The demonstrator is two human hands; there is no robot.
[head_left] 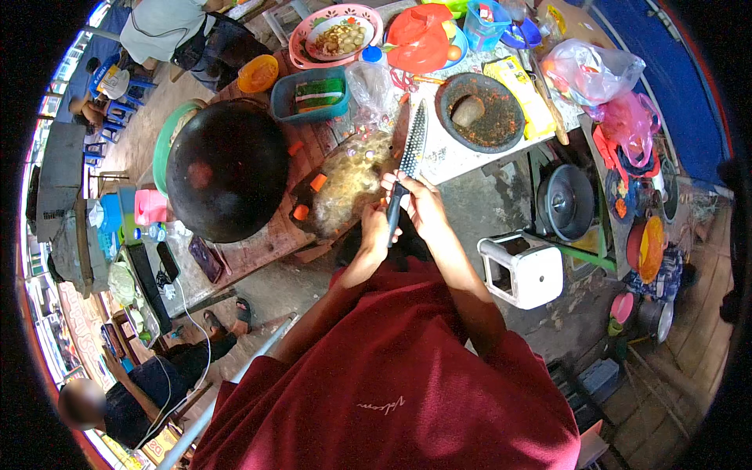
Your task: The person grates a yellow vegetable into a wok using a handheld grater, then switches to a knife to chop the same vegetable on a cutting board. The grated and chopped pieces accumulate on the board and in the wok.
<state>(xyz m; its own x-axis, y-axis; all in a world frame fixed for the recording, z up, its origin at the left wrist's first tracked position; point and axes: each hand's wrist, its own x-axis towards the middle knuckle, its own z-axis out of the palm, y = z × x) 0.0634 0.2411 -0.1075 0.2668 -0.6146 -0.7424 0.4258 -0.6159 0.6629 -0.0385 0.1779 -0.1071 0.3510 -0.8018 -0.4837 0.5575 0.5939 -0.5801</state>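
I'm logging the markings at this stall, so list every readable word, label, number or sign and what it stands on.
I'll place the texts without copying wording:
Maroon shirt: small pale script, wording withheld.
Banner, left edge: large lettering, partly cut off and bent by the lens.
Yellow pack: print too small to read.
Green pack: any print too small to read.
Knife: no lettering I can make out.

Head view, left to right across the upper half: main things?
Large round black wok, blue rectangular plastic tub, long metal knife with black handle, dark round stone mortar, bulging clear plastic bag.
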